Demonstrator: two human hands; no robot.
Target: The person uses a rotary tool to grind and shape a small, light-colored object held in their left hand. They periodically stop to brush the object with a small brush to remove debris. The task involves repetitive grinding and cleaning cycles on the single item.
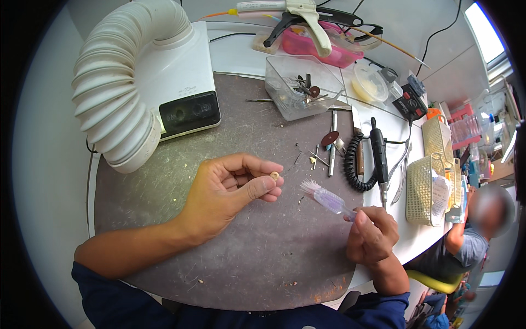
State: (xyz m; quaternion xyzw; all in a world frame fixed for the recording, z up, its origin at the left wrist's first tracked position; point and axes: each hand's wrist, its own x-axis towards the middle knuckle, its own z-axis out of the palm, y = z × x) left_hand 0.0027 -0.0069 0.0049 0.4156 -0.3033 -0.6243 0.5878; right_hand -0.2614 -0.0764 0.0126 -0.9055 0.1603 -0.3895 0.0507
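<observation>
Two grips: left hand (230,189) pinches a small tooth-coloured piece (274,175), right hand (372,234) clasps a toothbrush (327,198) just beside it.

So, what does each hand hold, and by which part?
Left hand pinches a small tan piece between thumb and fingertips. Right hand holds a toothbrush by its handle end.

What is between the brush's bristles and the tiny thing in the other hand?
Nothing: the head view shows only bare dark mat between the toothbrush bristles and the small tan piece.

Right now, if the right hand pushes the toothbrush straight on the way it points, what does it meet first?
Probably the small tan piece pinched in the left hand fingers: the toothbrush in the right hand aims its bristles there, though depth is unclear.
</observation>
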